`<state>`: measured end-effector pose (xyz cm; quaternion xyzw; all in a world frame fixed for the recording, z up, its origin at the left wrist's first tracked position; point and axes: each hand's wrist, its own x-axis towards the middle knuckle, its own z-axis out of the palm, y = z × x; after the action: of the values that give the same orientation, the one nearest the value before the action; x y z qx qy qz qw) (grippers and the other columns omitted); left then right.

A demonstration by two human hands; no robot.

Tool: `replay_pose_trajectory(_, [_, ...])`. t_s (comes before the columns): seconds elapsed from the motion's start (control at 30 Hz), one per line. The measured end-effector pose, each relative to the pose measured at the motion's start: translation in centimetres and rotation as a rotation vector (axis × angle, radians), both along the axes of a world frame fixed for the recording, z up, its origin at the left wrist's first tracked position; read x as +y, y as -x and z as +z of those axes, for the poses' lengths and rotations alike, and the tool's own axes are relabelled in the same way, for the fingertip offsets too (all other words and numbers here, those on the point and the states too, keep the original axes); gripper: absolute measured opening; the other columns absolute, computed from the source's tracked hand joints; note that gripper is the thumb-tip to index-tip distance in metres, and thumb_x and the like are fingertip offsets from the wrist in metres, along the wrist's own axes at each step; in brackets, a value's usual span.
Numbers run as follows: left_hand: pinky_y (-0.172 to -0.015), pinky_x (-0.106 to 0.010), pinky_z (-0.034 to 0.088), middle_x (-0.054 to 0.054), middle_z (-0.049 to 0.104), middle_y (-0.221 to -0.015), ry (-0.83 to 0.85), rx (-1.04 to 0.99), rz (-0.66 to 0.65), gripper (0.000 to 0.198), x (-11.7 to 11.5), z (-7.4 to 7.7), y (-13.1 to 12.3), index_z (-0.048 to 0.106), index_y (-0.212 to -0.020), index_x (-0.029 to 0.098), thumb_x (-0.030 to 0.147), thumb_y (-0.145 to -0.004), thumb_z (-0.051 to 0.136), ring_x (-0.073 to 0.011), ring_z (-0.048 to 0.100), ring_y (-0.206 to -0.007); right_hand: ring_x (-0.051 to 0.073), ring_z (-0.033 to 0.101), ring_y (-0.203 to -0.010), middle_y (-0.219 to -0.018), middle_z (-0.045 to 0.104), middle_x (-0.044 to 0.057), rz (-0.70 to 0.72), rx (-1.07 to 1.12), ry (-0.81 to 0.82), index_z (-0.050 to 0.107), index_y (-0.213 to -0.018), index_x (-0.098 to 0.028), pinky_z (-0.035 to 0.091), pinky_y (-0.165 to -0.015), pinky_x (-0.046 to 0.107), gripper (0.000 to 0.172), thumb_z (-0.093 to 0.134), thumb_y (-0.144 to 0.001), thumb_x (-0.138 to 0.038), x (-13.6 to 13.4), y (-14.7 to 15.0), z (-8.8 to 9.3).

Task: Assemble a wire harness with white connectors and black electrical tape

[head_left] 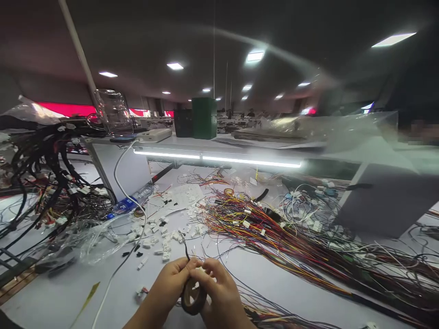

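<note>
My left hand (170, 284) is closed in a pinch on a thin, dark taped wire (186, 246), whose end sticks up above the fingers. Close against it, my right hand (221, 289) has its fingers curled at a roll of black tape (187, 302) that hangs below both hands. The fingertips of the two hands meet, so the exact spot where tape and wire join is hidden. Small white connectors (166, 251) lie scattered on the white table just beyond my left hand.
A thick bundle of coloured wires (274, 237) spreads across the right. Black cables (61, 169) hang at the left. A white cord (118, 269) crosses near a plastic bottle (132, 201). A lit tube lamp (240, 161) runs under the shelf, which carries a green box (204, 118).
</note>
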<state>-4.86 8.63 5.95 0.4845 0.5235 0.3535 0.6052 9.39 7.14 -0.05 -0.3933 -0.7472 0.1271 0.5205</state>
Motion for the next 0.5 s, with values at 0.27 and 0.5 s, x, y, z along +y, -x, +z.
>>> replay_pose_trajectory(0.27, [-0.083,-0.034,0.044,-0.007,0.064,-0.084,-0.25,0.107,-0.018,0.045,-0.6,-0.2,1.0,0.075,-0.091,0.018,0.056,-0.084,0.051,-0.0217,0.056,-0.083,0.017,0.063,-0.074,-0.084,0.069,0.003,0.11,0.207,0.621,0.064,-0.098,-0.02,0.047,-0.065,0.025,0.026,0.053,-0.075,-0.015,1.3,-3.4,-0.5])
replay_pose_trajectory(0.5, [-0.09,-0.031,0.039,-0.006,0.069,-0.082,-0.797,0.436,-0.703,0.032,1.4,4.0,0.6,0.072,-0.092,0.023,0.036,-0.095,0.043,-0.0203,0.058,-0.09,0.014,0.054,-0.063,-0.065,0.063,-0.004,0.378,-0.301,0.746,0.068,-0.074,-0.021,0.038,-0.058,0.022,0.009,0.062,-0.068,-0.022,4.5,-1.8,2.0])
